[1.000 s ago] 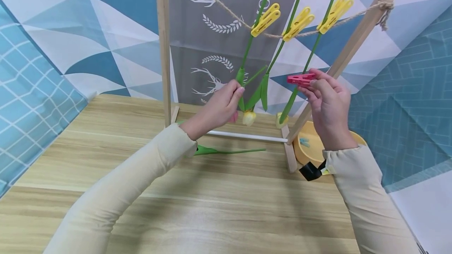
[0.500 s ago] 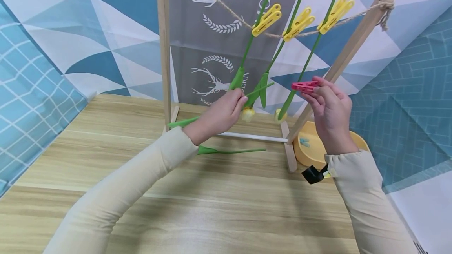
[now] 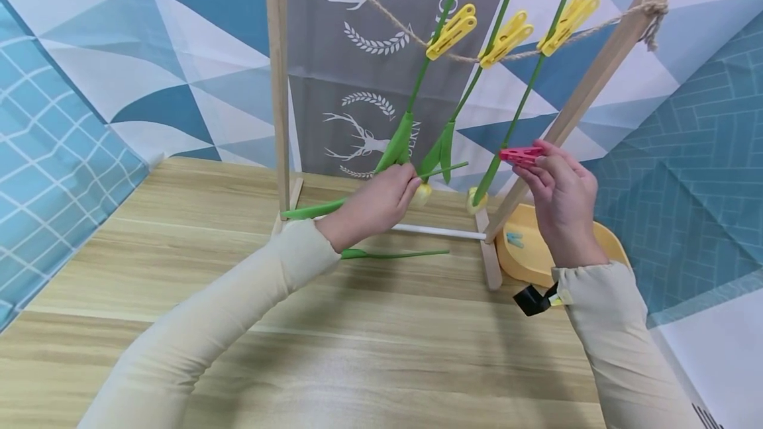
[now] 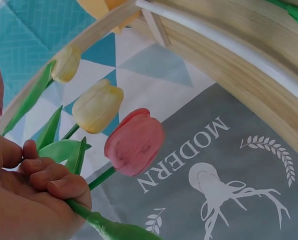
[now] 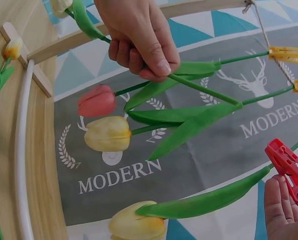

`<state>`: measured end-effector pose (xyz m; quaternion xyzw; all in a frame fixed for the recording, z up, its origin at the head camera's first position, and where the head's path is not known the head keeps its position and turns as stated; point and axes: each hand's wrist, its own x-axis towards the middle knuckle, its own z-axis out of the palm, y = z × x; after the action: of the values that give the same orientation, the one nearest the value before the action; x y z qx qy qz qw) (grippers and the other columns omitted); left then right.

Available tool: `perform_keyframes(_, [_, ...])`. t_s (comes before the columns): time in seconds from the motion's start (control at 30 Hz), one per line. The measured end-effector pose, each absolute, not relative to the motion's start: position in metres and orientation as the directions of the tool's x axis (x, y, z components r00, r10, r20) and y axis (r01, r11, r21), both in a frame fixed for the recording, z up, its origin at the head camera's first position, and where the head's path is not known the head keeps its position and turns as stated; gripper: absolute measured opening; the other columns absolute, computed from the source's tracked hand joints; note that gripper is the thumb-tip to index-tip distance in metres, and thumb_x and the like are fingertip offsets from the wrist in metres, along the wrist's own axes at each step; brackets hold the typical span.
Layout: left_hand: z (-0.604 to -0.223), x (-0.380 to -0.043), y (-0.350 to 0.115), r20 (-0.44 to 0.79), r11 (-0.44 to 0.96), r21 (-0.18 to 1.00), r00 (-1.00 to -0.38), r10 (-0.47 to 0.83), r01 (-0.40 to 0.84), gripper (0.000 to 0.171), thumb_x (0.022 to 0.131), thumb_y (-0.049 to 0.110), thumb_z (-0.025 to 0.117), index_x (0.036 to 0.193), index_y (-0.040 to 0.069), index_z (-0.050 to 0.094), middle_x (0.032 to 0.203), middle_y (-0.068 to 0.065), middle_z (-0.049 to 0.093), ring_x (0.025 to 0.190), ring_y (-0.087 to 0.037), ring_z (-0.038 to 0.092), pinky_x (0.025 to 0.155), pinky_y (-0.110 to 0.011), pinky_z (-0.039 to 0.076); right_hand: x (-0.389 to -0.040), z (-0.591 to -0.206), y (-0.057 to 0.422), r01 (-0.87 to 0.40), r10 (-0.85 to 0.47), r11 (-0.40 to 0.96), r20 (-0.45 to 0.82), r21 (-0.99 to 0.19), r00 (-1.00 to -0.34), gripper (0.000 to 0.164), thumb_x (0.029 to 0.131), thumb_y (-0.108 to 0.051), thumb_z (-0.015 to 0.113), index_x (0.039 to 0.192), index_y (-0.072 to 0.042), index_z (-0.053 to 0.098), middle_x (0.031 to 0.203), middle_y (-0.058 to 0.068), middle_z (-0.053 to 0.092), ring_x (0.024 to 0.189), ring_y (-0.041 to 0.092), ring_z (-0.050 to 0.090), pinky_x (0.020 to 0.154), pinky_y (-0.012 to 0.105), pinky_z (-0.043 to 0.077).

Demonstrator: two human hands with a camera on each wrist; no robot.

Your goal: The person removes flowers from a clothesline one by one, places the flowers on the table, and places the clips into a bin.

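My left hand (image 3: 381, 200) grips the green stem (image 3: 450, 169) of an artificial tulip; in the right wrist view its pale flower (image 5: 61, 5) is cut off by the top edge. Between thumb and fingers of my right hand (image 3: 563, 204), a red clothespin (image 3: 520, 155) is pinched, overlapping the rightmost hanging stem. Three tulips hang head down from a rope (image 3: 381, 15), each held by a yellow clothespin (image 3: 451, 32). One flower is pink (image 5: 96, 101); the other two, a yellow tulip (image 5: 109, 134) and another yellow tulip (image 5: 137, 221), hang to its right.
A wooden frame (image 3: 602, 78) carries the rope, with a white rod (image 3: 441, 231) low across it. Another tulip (image 3: 411, 255) lies on the wooden table (image 3: 369, 363). Behind the frame's right foot stands a yellow basket (image 3: 527, 267) with a blue clothespin (image 3: 514, 239) inside.
My left hand has moved down and slightly right with the tulip stem. My right hand has come slightly down and right, still pinching the red clothespin.
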<state>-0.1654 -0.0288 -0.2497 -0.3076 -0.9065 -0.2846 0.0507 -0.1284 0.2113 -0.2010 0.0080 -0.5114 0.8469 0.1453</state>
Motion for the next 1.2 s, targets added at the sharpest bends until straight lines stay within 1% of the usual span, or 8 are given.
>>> perform_keyframes(0.23, [-0.256, -0.162, -0.027, 0.237, 0.698, 0.402, -0.804, 0.546, 0.593, 0.025, 0.103, 0.025, 0.029, 0.099, 0.008, 0.047, 0.081, -0.005, 0.047, 0.08, -0.02, 0.048, 0.072, -0.033, 0.043, -0.127, -0.207, 0.216, -0.23, 0.25, -0.471, 0.121, -0.852, -0.961, 0.02, 0.087, -0.002, 0.061, 0.106, 0.001, 0.064, 0.096, 0.01, 0.069, 0.082, 0.019, 0.069, 0.078, 0.024, 0.054])
perform_keyframes(0.37, [-0.261, -0.162, -0.025, 0.237, 0.718, 0.35, -0.798, 0.554, 0.602, 0.025, 0.103, 0.025, 0.031, 0.099, 0.007, 0.048, 0.079, -0.004, 0.048, 0.075, -0.02, 0.048, 0.068, -0.033, 0.044, -0.126, -0.211, 0.219, -0.22, 0.247, -0.482, 0.11, -0.848, -0.963, 0.02, 0.087, -0.002, 0.061, 0.106, 0.001, 0.064, 0.096, 0.01, 0.069, 0.083, 0.019, 0.069, 0.079, 0.025, 0.054])
perform_keyframes(0.43, [-0.263, -0.161, -0.024, 0.232, 0.727, 0.322, -0.795, 0.561, 0.607, 0.025, 0.103, 0.025, 0.03, 0.099, 0.007, 0.048, 0.078, -0.004, 0.048, 0.073, -0.02, 0.048, 0.07, -0.034, 0.045, -0.125, -0.212, 0.221, -0.222, 0.248, -0.481, 0.111, -0.848, -0.962, 0.021, 0.087, -0.002, 0.061, 0.107, 0.002, 0.064, 0.097, 0.01, 0.069, 0.084, 0.019, 0.069, 0.079, 0.025, 0.054])
perform_keyframes(0.57, [-0.268, -0.16, -0.022, 0.223, 0.73, 0.293, -0.787, 0.575, 0.617, 0.025, 0.102, 0.024, 0.031, 0.1, 0.006, 0.049, 0.08, -0.006, 0.049, 0.076, -0.021, 0.048, 0.083, -0.039, 0.044, -0.125, -0.216, 0.225, -0.219, 0.239, -0.513, 0.107, -0.83, -0.965, 0.023, 0.087, -0.002, 0.06, 0.109, 0.004, 0.063, 0.097, 0.011, 0.069, 0.085, 0.021, 0.07, 0.081, 0.027, 0.053])
perform_keyframes(0.6, [-0.269, -0.159, -0.021, 0.22, 0.73, 0.292, -0.786, 0.577, 0.618, 0.025, 0.102, 0.023, 0.032, 0.1, 0.006, 0.049, 0.081, -0.006, 0.05, 0.077, -0.021, 0.048, 0.084, -0.039, 0.044, -0.124, -0.217, 0.226, -0.217, 0.235, -0.522, 0.105, -0.825, -0.966, 0.023, 0.087, -0.001, 0.06, 0.11, 0.004, 0.063, 0.098, 0.011, 0.068, 0.086, 0.021, 0.07, 0.081, 0.027, 0.052])
perform_keyframes(0.67, [-0.272, -0.158, -0.021, 0.217, 0.729, 0.291, -0.785, 0.58, 0.619, 0.024, 0.102, 0.023, 0.033, 0.098, 0.006, 0.05, 0.082, -0.007, 0.051, 0.079, -0.022, 0.049, 0.082, -0.039, 0.046, -0.123, -0.219, 0.228, -0.209, 0.232, -0.536, 0.095, -0.818, -0.968, 0.024, 0.087, -0.002, 0.06, 0.11, 0.003, 0.063, 0.099, 0.011, 0.068, 0.087, 0.021, 0.07, 0.082, 0.027, 0.052])
perform_keyframes(0.8, [-0.278, -0.157, -0.02, 0.217, 0.734, 0.269, -0.782, 0.585, 0.624, 0.023, 0.102, 0.022, 0.035, 0.095, 0.006, 0.05, 0.085, -0.009, 0.052, 0.078, -0.022, 0.05, 0.071, -0.037, 0.049, -0.123, -0.223, 0.231, -0.202, 0.232, -0.546, 0.086, -0.813, -0.969, 0.026, 0.088, -0.002, 0.06, 0.113, 0.004, 0.062, 0.101, 0.013, 0.068, 0.087, 0.021, 0.069, 0.083, 0.027, 0.052])
perform_keyframes(1.2, [-0.297, -0.154, -0.017, 0.242, 0.76, 0.144, -0.767, 0.594, 0.634, 0.021, 0.1, 0.023, 0.042, 0.098, 0.005, 0.052, 0.089, -0.013, 0.058, 0.074, -0.028, 0.06, 0.065, -0.043, 0.051, -0.122, -0.233, 0.24, -0.191, 0.259, -0.584, 0.041, -0.789, -0.965, 0.025, 0.088, 0.0, 0.059, 0.112, 0.004, 0.063, 0.1, 0.013, 0.068, 0.082, 0.023, 0.07, 0.08, 0.028, 0.053])
